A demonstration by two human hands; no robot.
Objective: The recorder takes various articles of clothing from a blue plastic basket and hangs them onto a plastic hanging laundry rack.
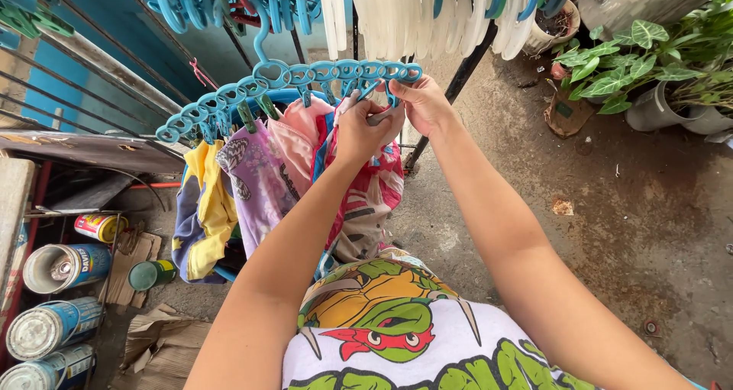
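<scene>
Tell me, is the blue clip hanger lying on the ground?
No, the blue clip hanger hangs above the ground with clothes clipped to it, and both hands, left and right, reach it.

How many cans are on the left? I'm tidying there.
5 show: a small yellow can, a green can, and three large paint cans stacked toward the corner; others may be hidden.

- blue plastic clip hanger (pixel 305 75): a curved bar of linked rings is hanging by its hook, tilting down toward the left, with clips dangling beneath.
- pink patterned garment (pixel 366 191): it is hanging from the hanger's right end, draping downward; its top edge is bunching between both hands.
- blue clip (pixel 391 93): it is hanging at the bar's right end, touching the fingers.
</scene>
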